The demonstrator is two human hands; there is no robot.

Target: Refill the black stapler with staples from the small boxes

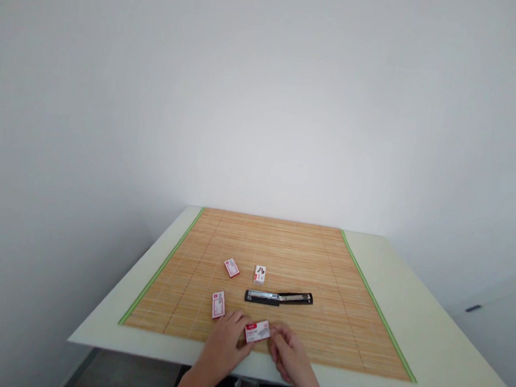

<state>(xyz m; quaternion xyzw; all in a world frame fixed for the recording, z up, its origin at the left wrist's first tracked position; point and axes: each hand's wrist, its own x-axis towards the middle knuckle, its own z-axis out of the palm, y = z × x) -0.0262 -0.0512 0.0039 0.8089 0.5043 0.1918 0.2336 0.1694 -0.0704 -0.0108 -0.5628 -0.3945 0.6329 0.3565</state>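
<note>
A small red and white staple box (257, 332) is held low over the front of the bamboo mat. My left hand (225, 342) grips its left end between thumb and fingers. At its right end, the fingers of my right hand (288, 351) are pinched together against the edge. Just beyond the hands lies a black stapler (263, 297), swung wide open with its metal channel showing. Another red and white box (218, 305) rests close to my left fingertips.
Farther back on the bamboo mat (307, 252) lie a tilted red and white box (232, 268) and a small white box (260, 272) with a dark picture on it. The mat covers part of a white table (442, 360), which meets a plain wall (290, 130).
</note>
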